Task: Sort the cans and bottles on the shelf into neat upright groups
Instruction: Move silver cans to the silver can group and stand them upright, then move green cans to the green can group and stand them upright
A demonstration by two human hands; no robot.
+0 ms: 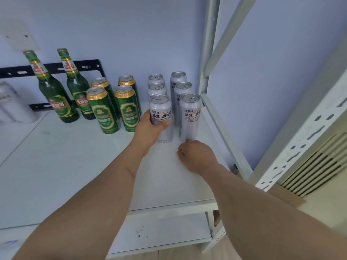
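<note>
A left hand [150, 126] grips the front silver can [161, 117] on a white shelf [75, 166]; the right hand [197, 156], fingers curled on nothing, rests beside its neighbour [190, 117].

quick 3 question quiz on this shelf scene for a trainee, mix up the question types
1. True or false: the left hand grips the front-left silver can.
2. How many green cans stand on the shelf? A) two B) four C) six
3. Fill in: the two green bottles stand to the ____ of the green cans.

Key
1. True; its fingers wrap the can, while the right hand is curled low by the front-right silver can, holding nothing.
2. B; two rows of two.
3. left
</note>
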